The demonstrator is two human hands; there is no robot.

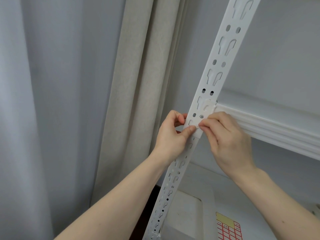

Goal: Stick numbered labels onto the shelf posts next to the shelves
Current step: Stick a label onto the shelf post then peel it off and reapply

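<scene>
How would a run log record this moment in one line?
step: pressing label | left hand: on post | right hand: pinching label | shelf: beside

lower shelf [204, 172]: white | on it: white box [183, 215]; label sheet [228, 227]

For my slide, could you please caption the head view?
Both hands, left and right, press a label onto the white shelf post beside a shelf.

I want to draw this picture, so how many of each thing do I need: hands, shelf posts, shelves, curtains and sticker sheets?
Hands: 2, the left hand and the right hand
Shelf posts: 1
Shelves: 2, upper shelf and lower shelf
Curtains: 1
Sticker sheets: 1
Total: 7
</scene>
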